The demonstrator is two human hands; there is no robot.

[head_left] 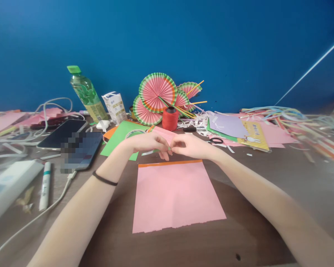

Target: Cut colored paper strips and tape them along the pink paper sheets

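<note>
My left hand and my right hand meet at the fingertips above the far edge of a pink sheet of paper. Both are closed in a pinch; a tiny bit of green shows between them, too small to name. The sheet lies flat, with an orange strip along its far edge and a ragged near edge. Just behind my fingers is a pleated pink paper piece, partly hidden by them. A green sheet lies beyond my left wrist.
Pleated paper fans lean at the blue wall behind a red thread spool. A green bottle, a carton, phones and a marker stand or lie left. Scissors and a yellow booklet lie right.
</note>
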